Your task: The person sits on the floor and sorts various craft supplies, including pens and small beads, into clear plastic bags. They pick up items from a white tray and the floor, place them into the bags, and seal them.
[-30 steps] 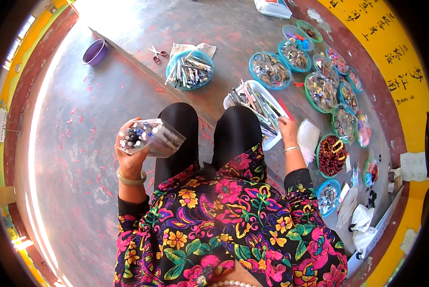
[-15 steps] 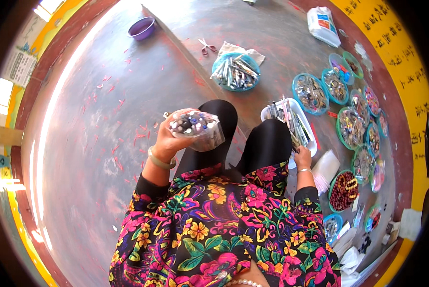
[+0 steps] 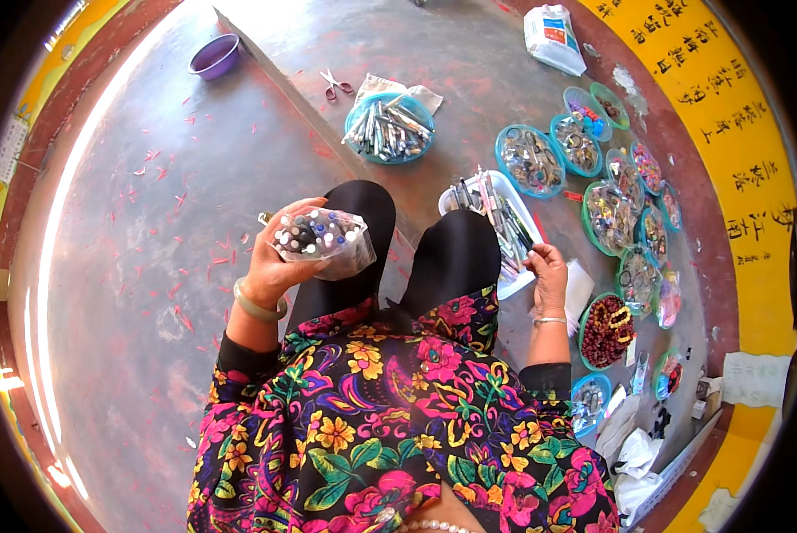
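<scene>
My left hand (image 3: 270, 271) is wrapped round a clear plastic bag (image 3: 356, 256) above my left knee. Packed pens (image 3: 314, 233) show at its opening, with white, black and blue ends. To the right, the fingers of my right hand (image 3: 546, 277) pinch a dark pen (image 3: 525, 238) at the right side of a white plastic tray (image 3: 516, 286). Loose pens (image 3: 496, 209) lie lengthwise in this tray, beside my right knee. Part of the tray is hidden behind that knee.
Ahead stands a blue basket (image 3: 390, 162) of pens, near red-handled scissors (image 3: 335, 85). A purple basin (image 3: 214, 60) sits far left. Several round baskets of small goods, one with dark red beads (image 3: 605, 333), line the right side. A white sack (image 3: 554, 43) stands far right.
The view has shifted, so everything sits further left. My right hand has come up a little from the tray's lower end with the dark pen. My left hand still holds the bag.
</scene>
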A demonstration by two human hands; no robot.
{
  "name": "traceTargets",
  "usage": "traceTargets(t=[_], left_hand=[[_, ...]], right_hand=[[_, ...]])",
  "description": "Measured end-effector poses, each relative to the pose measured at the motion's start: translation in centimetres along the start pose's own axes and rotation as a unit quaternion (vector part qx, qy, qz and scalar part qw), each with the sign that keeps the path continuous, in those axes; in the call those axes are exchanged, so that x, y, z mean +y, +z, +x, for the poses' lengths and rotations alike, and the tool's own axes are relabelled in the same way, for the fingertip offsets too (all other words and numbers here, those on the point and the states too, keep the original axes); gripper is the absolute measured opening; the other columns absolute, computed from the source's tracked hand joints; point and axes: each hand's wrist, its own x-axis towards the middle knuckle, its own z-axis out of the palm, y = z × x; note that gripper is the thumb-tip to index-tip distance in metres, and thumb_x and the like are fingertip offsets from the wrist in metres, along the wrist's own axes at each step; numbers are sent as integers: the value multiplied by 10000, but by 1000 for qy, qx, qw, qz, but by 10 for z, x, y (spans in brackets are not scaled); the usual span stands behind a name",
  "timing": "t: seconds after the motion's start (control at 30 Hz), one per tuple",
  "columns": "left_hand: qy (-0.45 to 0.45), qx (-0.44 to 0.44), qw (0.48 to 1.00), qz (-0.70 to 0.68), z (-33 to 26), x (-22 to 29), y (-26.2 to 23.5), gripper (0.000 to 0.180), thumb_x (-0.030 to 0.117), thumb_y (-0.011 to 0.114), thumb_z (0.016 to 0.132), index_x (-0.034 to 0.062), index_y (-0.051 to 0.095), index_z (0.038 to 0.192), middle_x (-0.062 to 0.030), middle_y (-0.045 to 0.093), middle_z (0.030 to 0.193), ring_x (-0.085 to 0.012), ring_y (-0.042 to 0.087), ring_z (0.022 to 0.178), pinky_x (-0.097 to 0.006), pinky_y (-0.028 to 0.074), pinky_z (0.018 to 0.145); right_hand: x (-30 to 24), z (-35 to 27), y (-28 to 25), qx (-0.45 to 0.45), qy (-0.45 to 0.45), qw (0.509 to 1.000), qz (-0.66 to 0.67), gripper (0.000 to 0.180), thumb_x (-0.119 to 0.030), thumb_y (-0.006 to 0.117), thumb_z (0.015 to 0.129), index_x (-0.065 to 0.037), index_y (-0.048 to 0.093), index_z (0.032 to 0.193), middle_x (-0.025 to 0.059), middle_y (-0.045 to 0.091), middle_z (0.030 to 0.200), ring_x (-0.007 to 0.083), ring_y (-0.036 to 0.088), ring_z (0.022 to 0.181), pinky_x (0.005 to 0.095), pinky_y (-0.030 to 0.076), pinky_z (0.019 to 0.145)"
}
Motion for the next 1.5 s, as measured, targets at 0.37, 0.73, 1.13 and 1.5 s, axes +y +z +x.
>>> traceTargets(t=[0.37, 0.73, 1.13, 1.5], left_hand=[[43, -9, 998, 53, -4, 8, 6, 741, 23, 760, 682, -7, 389, 1322, -154, 544, 1231, -221, 530, 1145, -345, 406, 988], [43, -19, 997, 64, -4, 6, 8, 752, 37, 786, 655, 5, 417, 1309, -101, 585, 1166, -164, 558, 1071, -302, 434, 946], [36, -11, 996, 86, -4, 5, 9, 774, 53, 805, 633, 14, 427, 1308, -79, 593, 1130, -153, 560, 1028, -299, 437, 927], [8, -16, 999, 50, -3, 13, 14, 797, 62, 818, 633, -19, 408, 1312, -133, 562, 1194, -199, 532, 1116, -353, 404, 984]], right_hand=[[-154, -37, 105, -236, -136, 955, 117, 164, 30, 624, 810, 9, 567, 963, 101, 592, 937, 187, 601, 871, 320, 551, 772], [-211, -59, 189, -359, -266, 894, 45, 192, 63, 599, 821, 66, 546, 1005, 170, 612, 967, 210, 636, 838, 313, 545, 767], [-228, -66, 211, -398, -384, 820, -150, 273, 39, 603, 826, 47, 588, 1099, 136, 636, 936, 172, 634, 794, 253, 504, 713], [-234, -73, 255, -396, -357, 824, -192, 199, 14, 678, 756, -7, 591, 933, 95, 636, 841, 145, 628, 737, 259, 493, 656]])
